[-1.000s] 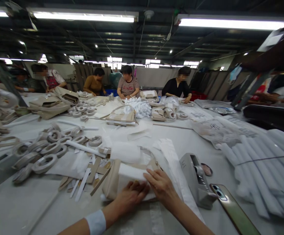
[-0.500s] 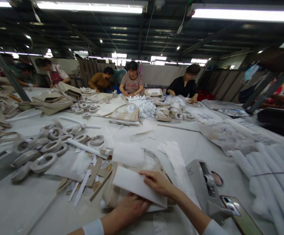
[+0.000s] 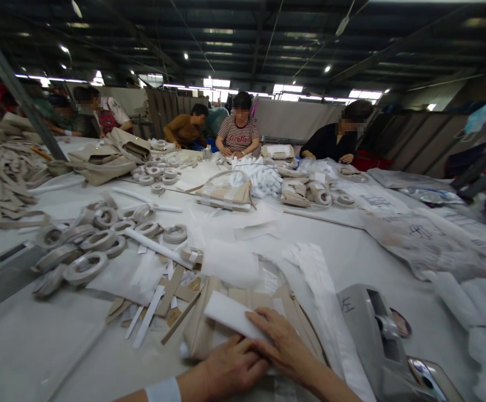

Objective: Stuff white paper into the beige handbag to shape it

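In front of me a beige handbag (image 3: 196,330) lies on the table, with a white foam sheet (image 3: 231,315) across its top. The sheet looks folded into a narrow strip. My right hand (image 3: 279,341) grips the sheet's right part, fingers over its upper face and thumb on the near side. Curled against the sheet's near edge is my left hand (image 3: 235,365), its fingertips touching the right hand and partly hidden. The bag's strap (image 3: 307,321) curves along its right side.
A tape dispenser (image 3: 370,329) and a phone (image 3: 433,379) stand at right. To the left are beige strap rolls (image 3: 86,268), a white tube (image 3: 159,248) and strip scraps (image 3: 171,296). Foam rolls (image 3: 481,312) lie far right. Several people work across the table.
The white foam sheet has gone from a broad flap to a narrower strip. My left hand has come out from under it, and both hands have drawn together. The view has shifted slightly.
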A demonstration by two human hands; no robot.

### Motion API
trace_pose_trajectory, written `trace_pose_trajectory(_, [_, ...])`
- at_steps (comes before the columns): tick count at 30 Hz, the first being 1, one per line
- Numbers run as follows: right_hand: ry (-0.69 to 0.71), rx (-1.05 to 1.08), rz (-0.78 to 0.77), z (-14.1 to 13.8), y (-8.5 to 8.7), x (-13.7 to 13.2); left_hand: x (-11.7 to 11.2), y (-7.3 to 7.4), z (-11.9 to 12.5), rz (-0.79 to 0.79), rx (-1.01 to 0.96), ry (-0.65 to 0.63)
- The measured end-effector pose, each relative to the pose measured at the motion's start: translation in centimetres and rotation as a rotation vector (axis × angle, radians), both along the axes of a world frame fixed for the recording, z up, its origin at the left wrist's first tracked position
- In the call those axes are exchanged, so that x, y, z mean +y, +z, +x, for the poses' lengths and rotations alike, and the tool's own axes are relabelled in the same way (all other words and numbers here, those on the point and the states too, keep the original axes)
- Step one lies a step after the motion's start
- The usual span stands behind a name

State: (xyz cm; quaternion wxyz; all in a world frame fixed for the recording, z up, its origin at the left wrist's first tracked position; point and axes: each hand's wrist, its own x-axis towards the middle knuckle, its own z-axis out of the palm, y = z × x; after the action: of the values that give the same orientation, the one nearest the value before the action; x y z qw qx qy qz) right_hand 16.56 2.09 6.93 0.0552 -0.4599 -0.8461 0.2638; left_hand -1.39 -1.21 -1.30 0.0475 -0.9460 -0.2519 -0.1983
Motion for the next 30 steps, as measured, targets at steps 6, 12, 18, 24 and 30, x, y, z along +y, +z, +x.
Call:
trace_pose_trajectory(6, [0.081,-0.061,0.15,0.3,-0.2,0.2,0.1,0.9,-0.9,-0.031,-0.152,-0.159])
trace_pose_trajectory(12, [0.223,-0.042,0.306,0.9,-0.6,0.1,0.0,0.4,-1.2,-0.005,-0.143,-0.258])
trace_pose_trajectory(18, [0.291,-0.124,0.323,0.5,0.3,-0.2,0.0,1.5,-1.3,-0.016,-0.165,-0.278])
trace_pose_trajectory(24, [0.271,-0.108,0.372,0.9,-0.5,-0.9,-0.8,3.5,-1.1,0.028,-0.264,-0.261])
trace_pose_trajectory(30, [0.287,-0.056,0.443,0.6,-1.0,-1.2,-0.2,4.6,-2.1,0.019,0.028,0.121])
